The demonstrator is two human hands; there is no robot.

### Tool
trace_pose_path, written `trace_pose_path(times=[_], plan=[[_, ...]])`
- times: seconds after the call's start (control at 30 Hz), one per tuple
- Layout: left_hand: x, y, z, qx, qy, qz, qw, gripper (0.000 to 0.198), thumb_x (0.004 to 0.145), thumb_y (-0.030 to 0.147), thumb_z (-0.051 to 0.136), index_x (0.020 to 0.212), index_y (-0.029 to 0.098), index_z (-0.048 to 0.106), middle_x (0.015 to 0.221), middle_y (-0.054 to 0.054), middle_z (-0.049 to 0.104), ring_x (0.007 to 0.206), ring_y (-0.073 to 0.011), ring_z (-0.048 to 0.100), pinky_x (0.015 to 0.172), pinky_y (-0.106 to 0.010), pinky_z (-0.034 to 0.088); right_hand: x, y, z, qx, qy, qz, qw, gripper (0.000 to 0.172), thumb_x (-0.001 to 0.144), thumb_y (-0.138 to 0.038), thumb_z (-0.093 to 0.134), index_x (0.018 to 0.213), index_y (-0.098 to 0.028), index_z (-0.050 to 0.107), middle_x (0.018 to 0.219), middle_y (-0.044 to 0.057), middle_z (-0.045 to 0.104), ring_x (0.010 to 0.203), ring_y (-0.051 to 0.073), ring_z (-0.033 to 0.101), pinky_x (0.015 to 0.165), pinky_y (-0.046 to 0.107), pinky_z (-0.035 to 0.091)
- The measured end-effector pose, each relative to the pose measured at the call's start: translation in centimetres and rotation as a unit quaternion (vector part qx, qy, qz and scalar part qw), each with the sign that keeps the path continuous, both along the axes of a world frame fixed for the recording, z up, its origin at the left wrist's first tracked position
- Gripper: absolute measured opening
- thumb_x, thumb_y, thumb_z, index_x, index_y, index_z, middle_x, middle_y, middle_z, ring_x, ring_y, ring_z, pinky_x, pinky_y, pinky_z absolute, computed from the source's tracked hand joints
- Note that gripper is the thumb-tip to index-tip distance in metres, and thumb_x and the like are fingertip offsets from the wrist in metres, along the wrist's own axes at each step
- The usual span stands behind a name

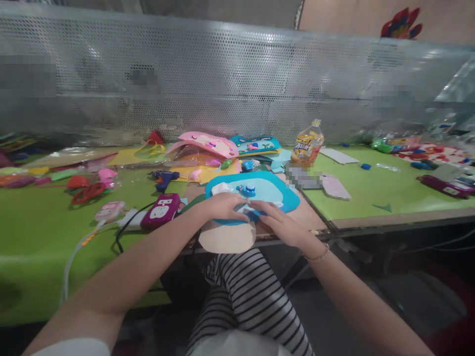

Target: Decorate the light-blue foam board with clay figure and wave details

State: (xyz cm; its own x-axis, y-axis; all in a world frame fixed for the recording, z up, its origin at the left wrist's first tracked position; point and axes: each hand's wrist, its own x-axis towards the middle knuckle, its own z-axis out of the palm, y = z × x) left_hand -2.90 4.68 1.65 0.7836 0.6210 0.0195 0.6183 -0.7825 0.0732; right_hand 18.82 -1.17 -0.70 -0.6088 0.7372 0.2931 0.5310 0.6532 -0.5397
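Note:
A blue foam craft piece with a lighter blue inner panel lies at the table's near edge, with a small blue figure stuck on it. My left hand rests on its near left part, fingers curled over a small white piece. My right hand lies on its near edge, fingers stretched toward the left hand and pressing down. A beige rounded foam piece hangs over the table edge just below both hands.
A blue glue gun, a purple phone, red scissors and pink and blue foam shapes lie on the green table. A snack bag stands to the right. A perforated metal screen runs behind.

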Motion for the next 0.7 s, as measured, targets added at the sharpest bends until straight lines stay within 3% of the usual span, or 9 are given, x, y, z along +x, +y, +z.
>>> trace_pose_path(times=[0.1, 0.33, 0.7], plan=[[0.0, 0.1, -0.1, 0.000, 0.001, 0.001, 1.000, 0.062, 0.082, 0.061, 0.047, 0.124, 0.016, 0.053, 0.110, -0.011, 0.063, 0.100, -0.0238, 0.058, 0.076, -0.027, 0.039, -0.3, -0.3, -0.1, 0.051, -0.065, 0.006, 0.997, 0.039, 0.093, -0.025, 0.033, 0.130, -0.020, 0.045, 0.133, 0.008, 0.050, 0.127, 0.023, 0.039, 0.103, 0.044, 0.035], [-0.1, 0.0, -0.2, 0.002, 0.012, 0.013, 1.000, 0.065, 0.083, 0.061, 0.046, 0.128, 0.015, 0.050, 0.114, -0.011, 0.062, 0.103, -0.0245, 0.057, 0.080, -0.028, 0.039, -1.4, -1.3, 0.4, 0.146, -0.132, -0.046, 0.979, 0.033, 0.092, -0.024, 0.035, 0.121, -0.015, 0.050, 0.120, 0.013, 0.058, 0.118, 0.024, 0.046, 0.098, 0.043, 0.038], [-0.1, -0.1, -0.1, 0.005, 0.025, 0.023, 0.999, 0.070, 0.081, 0.067, 0.043, 0.129, 0.016, 0.050, 0.115, -0.012, 0.062, 0.103, -0.0253, 0.057, 0.079, -0.029, 0.039, 0.2, -1.8, 0.1, 0.169, -0.192, -0.095, 0.962, 0.041, 0.090, -0.022, 0.036, 0.129, -0.012, 0.047, 0.123, 0.015, 0.058, 0.123, 0.026, 0.044, 0.099, 0.045, 0.037]])
